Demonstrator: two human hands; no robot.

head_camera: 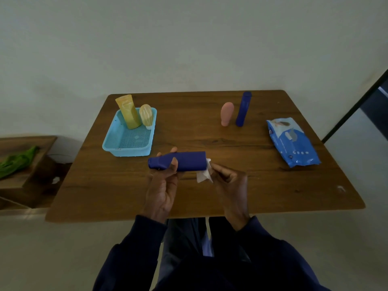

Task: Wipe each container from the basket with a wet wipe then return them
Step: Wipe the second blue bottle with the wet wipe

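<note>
Two containers stand in the light blue basket [117, 151], which sits at about 10 o'clock on the wooden desk [273, 194]: a tall yellow tube [128, 113] and a shorter pale yellow bottle [146, 114], both leaning against its far wall.

At 6 o'clock, near the front edge, the left hand [161, 191] holds a dark blue tube [186, 162] lying sideways above the desk. Its fingers [174, 163] are curled round the tube near the left end, thumb on the near side. At the tube's right end, the right hand [230, 185] pinches a crumpled white wet wipe [203, 174] in clenched fingers [221, 172]. The wipe touches that end of the tube.

At about 1 o'clock a pink bottle [227, 113] and a slim dark blue bottle [243, 109] stand upright just beside each other, well apart from the basket. At 3 o'clock a blue pack of wipes [294, 144] lies flat near the right edge.

Off the desk at 9 o'clock, a green cloth [17, 160] lies on a low wooden shelf [12, 183].
</note>
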